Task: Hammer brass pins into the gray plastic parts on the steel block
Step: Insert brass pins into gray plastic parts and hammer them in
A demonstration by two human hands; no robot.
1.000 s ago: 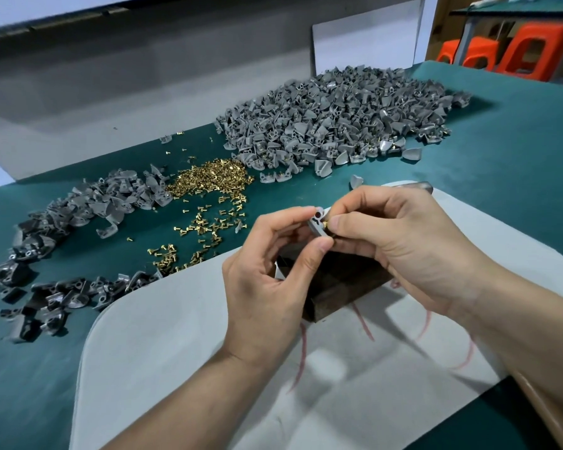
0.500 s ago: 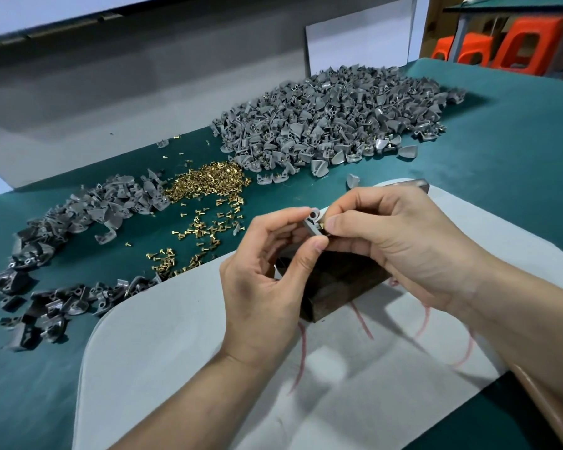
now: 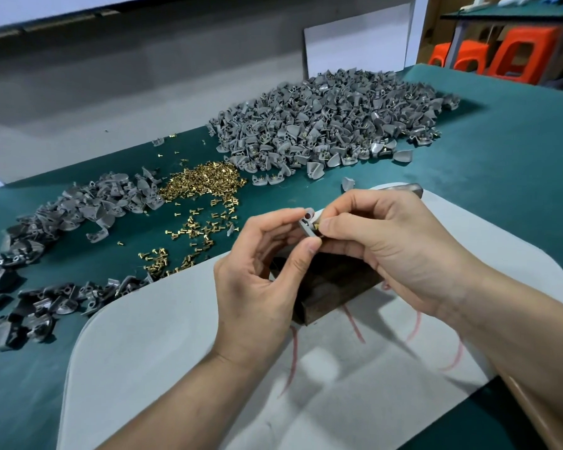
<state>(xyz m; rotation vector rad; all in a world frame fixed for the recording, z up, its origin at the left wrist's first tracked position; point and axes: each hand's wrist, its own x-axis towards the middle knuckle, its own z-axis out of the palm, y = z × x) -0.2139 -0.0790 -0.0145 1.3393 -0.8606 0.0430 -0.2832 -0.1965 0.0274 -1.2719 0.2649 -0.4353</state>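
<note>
Here, gray plastic part [image 3: 308, 226] pinched in left hand [image 3: 260, 287] above steel block [image 3: 325, 287]; brass pin [image 3: 317, 227] pinched in right hand [image 3: 394, 251]. Part judged light, stiff; edges best gripped.

**Colours of the workbench items**

Teal table cover [image 3: 501, 177]; pale grey mat [image 3: 176, 352] marked with red lines [image 3: 355, 326]. Grey plastic parts: large pile [image 3: 322, 125], darker pile [image 3: 46, 248]. Gold-coloured brass pins [image 3: 202, 183]. Dark brown-black steel block [image 3: 332, 287]. Orange stools [image 3: 514, 56].
</note>
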